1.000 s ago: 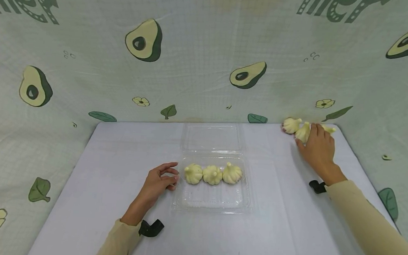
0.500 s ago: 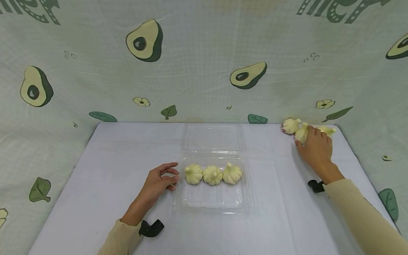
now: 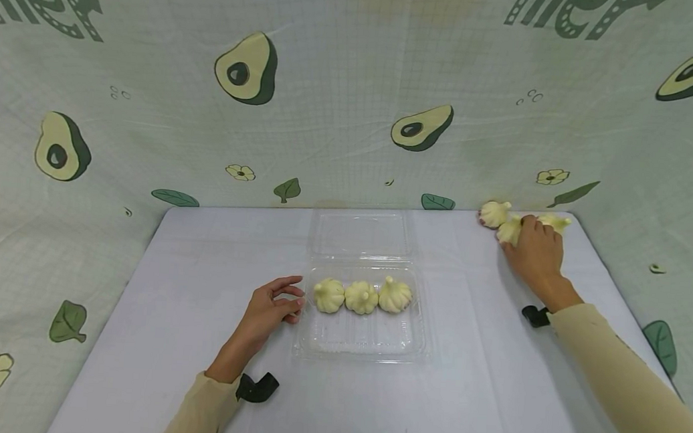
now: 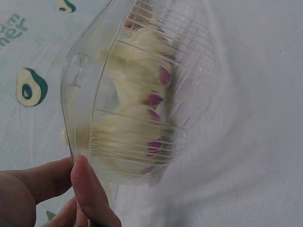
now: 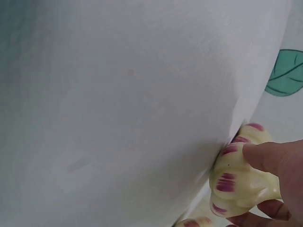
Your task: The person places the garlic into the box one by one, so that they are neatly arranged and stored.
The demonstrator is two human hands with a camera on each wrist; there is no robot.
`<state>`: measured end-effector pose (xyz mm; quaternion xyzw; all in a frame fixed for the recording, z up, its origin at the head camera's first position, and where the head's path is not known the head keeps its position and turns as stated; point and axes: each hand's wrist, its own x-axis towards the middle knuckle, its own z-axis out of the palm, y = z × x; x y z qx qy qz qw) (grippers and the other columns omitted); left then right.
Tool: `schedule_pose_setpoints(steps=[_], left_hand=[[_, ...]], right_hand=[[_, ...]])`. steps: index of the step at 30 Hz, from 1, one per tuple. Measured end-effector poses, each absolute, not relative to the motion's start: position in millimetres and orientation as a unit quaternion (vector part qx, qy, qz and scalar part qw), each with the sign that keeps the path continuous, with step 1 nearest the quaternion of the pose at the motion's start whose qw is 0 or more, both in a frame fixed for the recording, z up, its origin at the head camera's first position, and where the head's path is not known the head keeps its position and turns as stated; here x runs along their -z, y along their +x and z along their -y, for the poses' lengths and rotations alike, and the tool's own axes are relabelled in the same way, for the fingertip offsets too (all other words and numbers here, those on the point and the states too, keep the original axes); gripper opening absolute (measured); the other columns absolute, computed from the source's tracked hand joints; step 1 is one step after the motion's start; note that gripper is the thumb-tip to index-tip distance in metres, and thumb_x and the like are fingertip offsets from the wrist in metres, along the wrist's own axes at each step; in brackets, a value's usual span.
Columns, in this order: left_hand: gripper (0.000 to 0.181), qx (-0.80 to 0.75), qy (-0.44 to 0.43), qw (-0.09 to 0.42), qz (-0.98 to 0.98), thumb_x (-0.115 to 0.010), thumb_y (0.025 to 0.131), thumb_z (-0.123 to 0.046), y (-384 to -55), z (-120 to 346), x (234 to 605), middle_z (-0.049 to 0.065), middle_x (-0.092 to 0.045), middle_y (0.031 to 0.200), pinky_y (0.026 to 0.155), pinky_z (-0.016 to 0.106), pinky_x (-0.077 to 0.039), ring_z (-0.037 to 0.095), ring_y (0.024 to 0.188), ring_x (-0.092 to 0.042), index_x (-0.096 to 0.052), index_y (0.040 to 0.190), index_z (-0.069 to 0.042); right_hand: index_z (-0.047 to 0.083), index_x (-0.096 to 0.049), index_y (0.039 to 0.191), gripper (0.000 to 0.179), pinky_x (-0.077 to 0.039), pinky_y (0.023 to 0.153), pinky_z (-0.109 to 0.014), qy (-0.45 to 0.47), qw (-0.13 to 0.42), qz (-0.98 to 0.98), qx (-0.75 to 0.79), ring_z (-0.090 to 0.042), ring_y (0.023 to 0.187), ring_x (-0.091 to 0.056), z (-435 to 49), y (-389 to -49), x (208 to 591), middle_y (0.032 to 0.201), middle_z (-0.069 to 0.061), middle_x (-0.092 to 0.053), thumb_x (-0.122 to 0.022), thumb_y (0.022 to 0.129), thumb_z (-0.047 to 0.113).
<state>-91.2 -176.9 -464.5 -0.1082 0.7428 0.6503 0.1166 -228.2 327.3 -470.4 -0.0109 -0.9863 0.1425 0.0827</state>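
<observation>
My left hand (image 3: 267, 308) pinches the left rim of a clear plastic clamshell container (image 3: 367, 352), its thumb (image 4: 83, 177) on the edge in the left wrist view. Three pale garlic bulbs (image 3: 361, 297) sit in a row inside, purple marks on their undersides. At the table's back right corner my right hand (image 3: 535, 256) grips another garlic bulb (image 5: 236, 182), thumb on one side and fingers round the other. A second bulb (image 3: 494, 214) lies just left of it, and a third (image 3: 554, 222) shows behind the fingers.
The container's lid (image 3: 360, 234) lies folded back toward the rear. A white cloth (image 3: 448, 405) covers the table. Behind it and along both sides hangs a curtain (image 3: 342, 109) printed with avocados and leaves. Each wrist carries a black mount (image 3: 257, 387).
My right hand has shifted slightly left, and the garlic bulb in it has tilted and moved a little toward me. The left hand and the container have stayed put.
</observation>
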Motion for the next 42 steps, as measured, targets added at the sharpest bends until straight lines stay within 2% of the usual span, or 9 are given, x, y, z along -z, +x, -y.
schedule_pose_setpoints(steps=[10,20,34,42], left_hand=[[0.051,-0.653,-0.107,0.118,-0.740,-0.071,0.098,0.004,-91.2,177.2,464.0,0.015,-0.064,0.117,0.064,0.023,-0.060,0.015,0.079,-0.068,-0.059,0.147,-0.002],[0.052,-0.651,-0.110,0.118,-0.742,-0.071,0.097,0.005,-91.4,176.8,465.9,0.016,-0.065,0.117,0.064,0.023,-0.060,0.015,0.079,-0.069,-0.059,0.147,-0.001],[0.051,-0.657,-0.106,0.120,-0.737,-0.070,0.098,0.003,-91.8,177.6,463.8,0.016,-0.064,0.118,0.064,0.023,-0.059,0.014,0.080,-0.068,-0.058,0.148,-0.002],[0.051,-0.655,-0.105,0.122,-0.738,-0.070,0.098,0.004,-92.0,177.8,463.5,0.015,-0.064,0.118,0.063,0.022,-0.059,0.013,0.079,-0.067,-0.058,0.148,-0.002]], right_hand=[[-0.022,-0.047,0.134,0.063,-0.031,0.108,-0.074,0.014,0.083,0.989,-0.123,-0.062,0.122,-0.044,-328.8,-221.4,470.5,0.130,-0.044,-0.048,-0.077,0.096,0.018],[-0.019,-0.052,0.130,0.060,-0.034,0.105,-0.073,0.040,0.131,0.982,-0.129,-0.061,0.118,-0.048,-318.9,-204.3,466.4,0.125,-0.040,-0.054,-0.082,0.093,0.016],[-0.015,-0.058,0.126,0.063,-0.042,0.097,-0.071,0.125,0.177,0.965,-0.146,-0.056,0.115,-0.056,-273.9,-158.6,432.1,0.123,-0.035,-0.062,-0.091,0.083,0.016],[-0.012,-0.060,0.125,0.064,-0.046,0.097,-0.067,0.166,0.179,0.957,-0.156,-0.052,0.113,-0.059,-241.3,-136.7,414.2,0.123,-0.030,-0.065,-0.094,0.079,0.015]])
